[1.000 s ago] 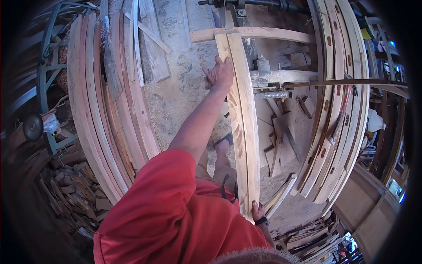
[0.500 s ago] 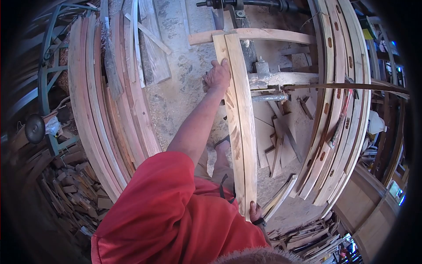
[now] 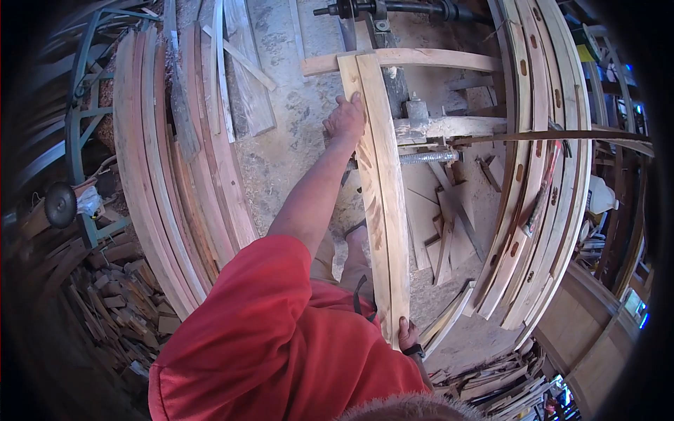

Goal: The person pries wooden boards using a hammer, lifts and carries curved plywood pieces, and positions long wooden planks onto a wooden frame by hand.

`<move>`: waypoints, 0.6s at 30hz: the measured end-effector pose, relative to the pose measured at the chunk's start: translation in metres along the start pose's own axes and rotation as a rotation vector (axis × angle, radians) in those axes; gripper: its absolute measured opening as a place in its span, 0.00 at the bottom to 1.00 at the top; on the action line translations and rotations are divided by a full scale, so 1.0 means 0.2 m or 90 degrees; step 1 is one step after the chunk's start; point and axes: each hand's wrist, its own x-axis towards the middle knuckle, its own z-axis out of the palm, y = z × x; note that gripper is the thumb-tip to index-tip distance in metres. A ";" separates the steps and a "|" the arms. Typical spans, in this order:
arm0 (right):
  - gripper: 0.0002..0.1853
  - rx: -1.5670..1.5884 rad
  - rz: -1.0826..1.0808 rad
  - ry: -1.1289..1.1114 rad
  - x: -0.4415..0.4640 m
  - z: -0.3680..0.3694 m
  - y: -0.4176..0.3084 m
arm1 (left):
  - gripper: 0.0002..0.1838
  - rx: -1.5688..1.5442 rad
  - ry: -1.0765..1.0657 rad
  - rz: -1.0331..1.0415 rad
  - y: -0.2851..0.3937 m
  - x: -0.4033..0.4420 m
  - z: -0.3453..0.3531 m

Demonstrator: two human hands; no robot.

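A long pale wooden board runs from near my body to the far side, a dark line along its length and brown patches on its face. My left hand is closed round its left edge toward the far end, fingers curled over the side. At the near end, my right hand, with a dark band on the wrist, grips the right edge, thumb on top; its other fingers are hidden. The board's far end meets a crosswise wooden strip, and I cannot tell whether it rests on it.
Long planks are stacked on the left. On the right lie slotted timbers with a red-handled tool on top. A dark machine shaft crosses the far side. Offcuts heap at lower left, and a metal frame stands behind.
The view has shifted slightly. Both hands keep their hold on the board, which stays in nearly the same place.
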 end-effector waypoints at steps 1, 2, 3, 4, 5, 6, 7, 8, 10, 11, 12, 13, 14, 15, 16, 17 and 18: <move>0.37 0.000 -0.004 0.000 0.01 -0.01 -0.03 | 0.37 -0.002 0.002 0.004 0.00 0.01 -0.01; 0.37 0.021 -0.013 -0.008 0.00 -0.02 -0.06 | 0.37 -0.002 0.004 0.005 0.01 0.02 -0.01; 0.37 0.042 -0.019 -0.018 -0.02 -0.03 -0.08 | 0.37 0.001 0.001 0.004 0.01 0.01 -0.01; 0.37 0.041 -0.020 -0.018 -0.01 -0.03 -0.09 | 0.37 0.003 -0.001 0.004 0.01 0.02 -0.01; 0.37 0.035 -0.033 -0.008 -0.01 -0.03 -0.10 | 0.37 0.001 0.000 0.004 0.01 0.02 -0.01; 0.38 0.031 -0.042 0.000 -0.02 -0.03 -0.10 | 0.37 0.006 -0.002 0.003 0.00 0.03 0.00; 0.38 0.031 -0.042 0.001 -0.02 -0.04 -0.11 | 0.37 0.010 -0.001 0.003 0.00 0.03 0.00; 0.38 0.032 -0.033 0.005 -0.02 -0.04 -0.13 | 0.37 0.011 -0.002 0.005 0.00 0.04 0.00; 0.38 0.035 -0.021 0.008 -0.02 -0.03 -0.13 | 0.37 0.014 -0.003 0.002 0.00 0.04 0.00; 0.37 0.047 -0.032 0.015 0.00 -0.01 -0.09 | 0.37 0.013 -0.002 0.003 0.01 0.05 0.00; 0.37 0.058 -0.041 0.021 0.00 0.00 -0.05 | 0.37 0.017 -0.003 0.003 0.01 0.04 0.00; 0.37 0.057 -0.041 0.020 0.01 0.00 -0.04 | 0.37 0.021 -0.004 0.002 0.01 0.04 0.00; 0.37 0.059 -0.039 0.027 0.01 0.01 -0.03 | 0.37 0.022 -0.004 0.001 0.01 0.04 0.00; 0.36 0.061 -0.036 0.033 0.01 0.01 -0.02 | 0.36 0.019 -0.002 0.001 0.01 0.04 0.00; 0.36 0.063 -0.036 0.032 0.01 0.02 -0.03 | 0.36 0.016 -0.002 0.003 0.01 0.04 0.00; 0.36 0.062 -0.041 0.036 0.00 0.01 -0.04 | 0.36 0.017 -0.003 0.004 0.01 0.04 0.00; 0.36 0.059 -0.049 0.040 0.00 0.00 -0.06 | 0.36 0.023 0.000 0.007 0.02 0.04 -0.01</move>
